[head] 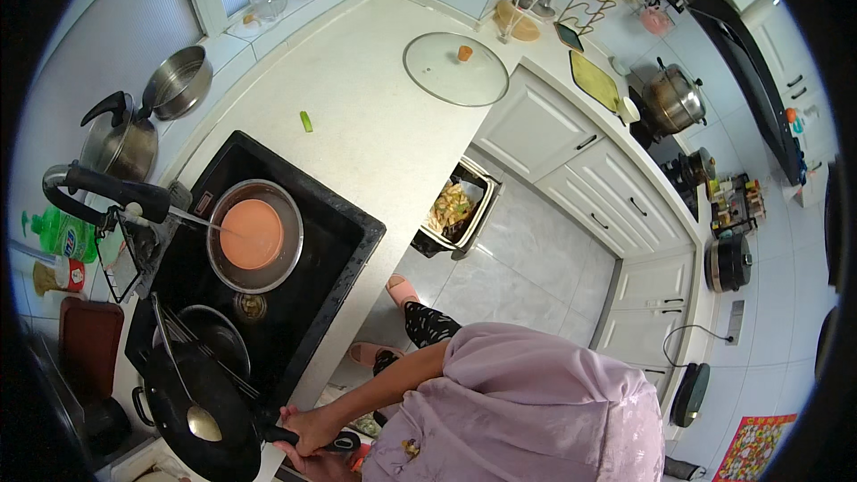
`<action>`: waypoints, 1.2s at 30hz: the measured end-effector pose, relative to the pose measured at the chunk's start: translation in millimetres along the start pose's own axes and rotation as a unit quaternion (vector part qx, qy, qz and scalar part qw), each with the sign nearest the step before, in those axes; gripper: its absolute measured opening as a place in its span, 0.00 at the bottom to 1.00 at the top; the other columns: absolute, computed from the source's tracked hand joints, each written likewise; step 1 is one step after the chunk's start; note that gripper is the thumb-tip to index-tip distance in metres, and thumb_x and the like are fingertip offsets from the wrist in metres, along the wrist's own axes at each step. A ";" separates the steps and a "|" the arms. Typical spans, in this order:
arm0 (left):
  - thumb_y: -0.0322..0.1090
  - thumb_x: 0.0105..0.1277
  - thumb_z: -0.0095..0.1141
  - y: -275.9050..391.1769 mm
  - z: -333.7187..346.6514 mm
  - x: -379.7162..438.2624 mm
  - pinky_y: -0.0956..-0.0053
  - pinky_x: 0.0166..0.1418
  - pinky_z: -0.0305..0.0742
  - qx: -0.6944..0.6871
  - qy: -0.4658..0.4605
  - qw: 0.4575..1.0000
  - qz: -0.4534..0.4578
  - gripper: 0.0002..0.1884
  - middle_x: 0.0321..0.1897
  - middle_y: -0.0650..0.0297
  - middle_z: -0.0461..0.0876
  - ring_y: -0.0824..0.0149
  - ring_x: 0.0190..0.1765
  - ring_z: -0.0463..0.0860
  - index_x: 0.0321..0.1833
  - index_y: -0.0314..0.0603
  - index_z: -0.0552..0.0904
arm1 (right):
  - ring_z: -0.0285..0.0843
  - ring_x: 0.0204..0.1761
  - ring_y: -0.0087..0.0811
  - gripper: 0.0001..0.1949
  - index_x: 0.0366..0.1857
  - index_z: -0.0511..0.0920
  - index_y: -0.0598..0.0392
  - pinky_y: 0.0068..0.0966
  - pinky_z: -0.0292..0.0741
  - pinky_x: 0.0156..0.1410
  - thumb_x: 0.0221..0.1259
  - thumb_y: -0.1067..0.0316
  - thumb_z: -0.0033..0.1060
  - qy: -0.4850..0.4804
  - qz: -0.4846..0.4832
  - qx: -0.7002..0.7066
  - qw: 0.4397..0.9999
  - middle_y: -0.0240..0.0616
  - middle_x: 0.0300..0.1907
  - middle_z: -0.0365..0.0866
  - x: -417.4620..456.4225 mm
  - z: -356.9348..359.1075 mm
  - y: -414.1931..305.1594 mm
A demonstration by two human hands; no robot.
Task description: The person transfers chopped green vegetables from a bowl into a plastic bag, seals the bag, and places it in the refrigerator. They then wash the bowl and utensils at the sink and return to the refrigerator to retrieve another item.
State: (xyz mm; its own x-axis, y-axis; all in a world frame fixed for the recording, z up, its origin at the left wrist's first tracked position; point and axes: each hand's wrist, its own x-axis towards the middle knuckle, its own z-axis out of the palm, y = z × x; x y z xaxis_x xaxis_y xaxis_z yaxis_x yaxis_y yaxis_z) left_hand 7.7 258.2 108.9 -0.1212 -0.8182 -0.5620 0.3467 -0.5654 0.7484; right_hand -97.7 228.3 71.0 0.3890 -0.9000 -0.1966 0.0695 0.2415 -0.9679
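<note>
My right hand point(313, 430) grips the long handle point(338, 442) of a black wok point(207, 445), low in the head view. My left hand point(321, 467) is just below, against the handle; the frame edge cuts it off and its grip is partly hidden. A metal ladle point(205, 423) lies across the wok. The wok covers the near end of a black sink point(335, 274). In the sink, a dark round pan point(224, 331) sits partly under the wok. An orange bowl point(252, 234) stands inside a metal pot point(292, 261), with water running into it from the black faucet point(120, 194).
A glass lid point(435, 84) and a green vegetable piece point(306, 122) lie on the white counter point(348, 67). Metal pans point(177, 82) and a green detergent bottle point(67, 234) line the back ledge. On the floor stands a bin point(469, 241) holding scraps.
</note>
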 end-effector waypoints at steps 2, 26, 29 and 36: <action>0.54 0.80 0.43 7.0 -1.2 2.5 0.63 0.76 0.61 0.049 0.010 0.999 0.000 0.31 0.68 0.54 0.72 0.60 0.71 0.70 0.71 0.31 0.69 | 0.80 0.47 0.47 0.21 0.46 0.74 0.72 0.37 0.74 0.56 0.58 0.62 0.55 0.024 0.003 -0.044 0.999 0.58 0.43 0.79 3.6 13.4 11.1; 0.47 0.80 0.44 -147.1 256.0 -23.8 0.61 0.70 0.65 0.502 0.136 0.828 0.208 0.27 0.64 0.52 0.74 0.59 0.66 0.73 0.69 0.30 0.70 | 0.77 0.57 0.56 0.20 0.57 0.74 0.58 0.46 0.76 0.58 0.63 0.63 0.62 0.747 0.153 -0.399 0.509 0.56 0.55 0.77 -563.2 -648.1 -4.3; 0.46 0.80 0.44 -169.0 309.2 -28.9 0.61 0.70 0.65 0.541 0.152 0.794 0.232 0.26 0.63 0.52 0.75 0.58 0.66 0.73 0.68 0.29 0.70 | 0.68 0.66 0.59 0.26 0.63 0.70 0.60 0.47 0.74 0.65 0.65 0.59 0.63 0.756 0.195 -0.459 0.424 0.59 0.63 0.71 -647.7 -750.2 34.6; 0.44 0.80 0.44 -196.0 383.0 -29.0 0.60 0.68 0.67 0.616 0.186 0.715 0.274 0.25 0.62 0.51 0.75 0.58 0.64 0.74 0.68 0.29 0.71 | 0.68 0.69 0.56 0.27 0.65 0.69 0.56 0.50 0.72 0.67 0.71 0.48 0.52 0.778 0.382 -0.297 0.400 0.52 0.70 0.68 -721.6 -863.7 54.6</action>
State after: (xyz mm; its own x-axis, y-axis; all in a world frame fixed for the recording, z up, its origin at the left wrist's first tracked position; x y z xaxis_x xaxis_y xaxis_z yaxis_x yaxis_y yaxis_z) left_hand -413.0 352.8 113.4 0.0528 -0.9973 0.0513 -0.8627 -0.0197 0.5053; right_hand -1168.0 577.5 24.9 -0.9874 0.1058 0.1178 0.0651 0.9494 -0.3073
